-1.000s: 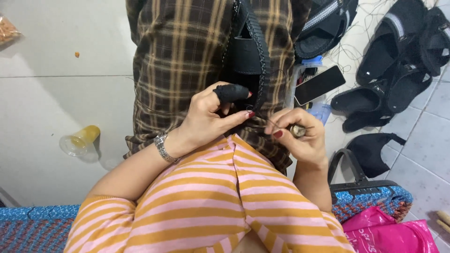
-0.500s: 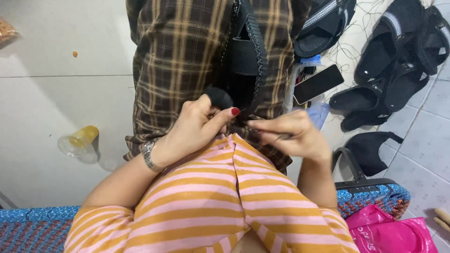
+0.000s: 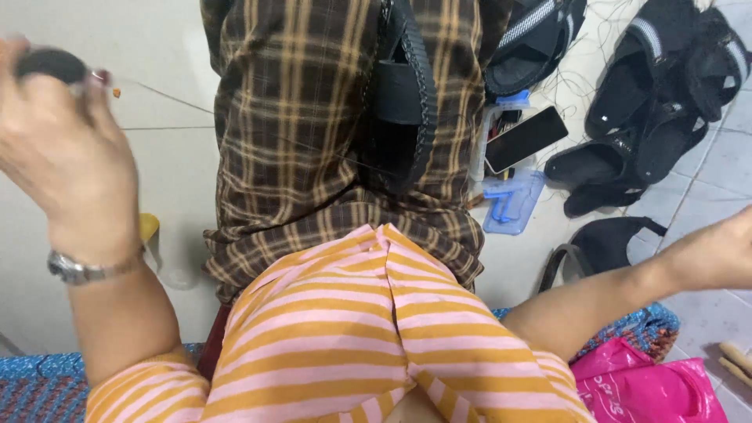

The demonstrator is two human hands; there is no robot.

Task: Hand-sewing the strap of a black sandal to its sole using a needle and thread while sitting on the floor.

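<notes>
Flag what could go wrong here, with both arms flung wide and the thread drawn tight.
The thread runs taut from the raised left hand to the black shoe piece on the plaid lap; a harder pull might snap it or tear the stitch. The right hand swings out over the pile of sandals and the phone, so it could knock them. Any needle is not visible.

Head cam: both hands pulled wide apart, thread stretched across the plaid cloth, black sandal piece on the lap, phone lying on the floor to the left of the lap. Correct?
Not quite. In the head view the phone lies on the floor to the right of the lap, next to the black sandals. The rest stands: left hand and right hand are far apart, the thread runs across the plaid cloth, and the black sandal piece sits on it.
</notes>
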